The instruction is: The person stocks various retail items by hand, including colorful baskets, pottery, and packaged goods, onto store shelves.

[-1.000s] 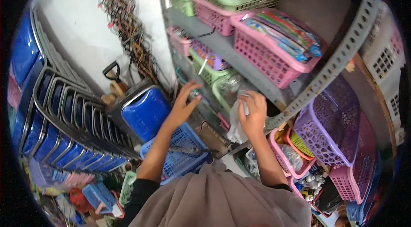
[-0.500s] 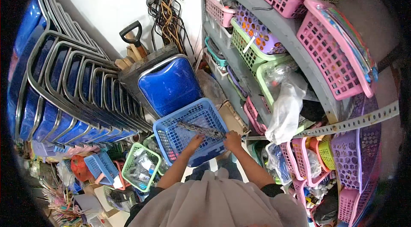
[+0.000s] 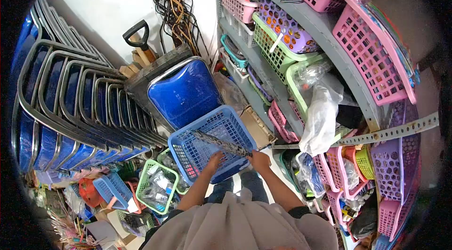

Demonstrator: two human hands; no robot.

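A blue plastic basket (image 3: 176, 155) with latticed walls is in front of my body, below the blue chair seat. Across its inside lies a long, dark, mottled bundle (image 3: 214, 140), slanting down to the right. My right hand (image 3: 259, 160) is closed at the bundle's lower right end, by the basket's right corner. Over the near side of the basket, my left hand (image 3: 215, 161) has its fingers curled below the bundle. What those fingers grip, if anything, is hidden.
Stacked blue chairs (image 3: 70, 94) with metal frames fill the left. Beyond the basket is a blue chair seat (image 3: 183, 92). Grey shelving (image 3: 325, 38) with pink, green and purple baskets stands at the right. A green basket (image 3: 170, 203) of plastic-wrapped items sits lower left.
The bundle's right end has shifted right and down, into my right hand. My right hand has moved slightly down and right. The view has shifted a little.
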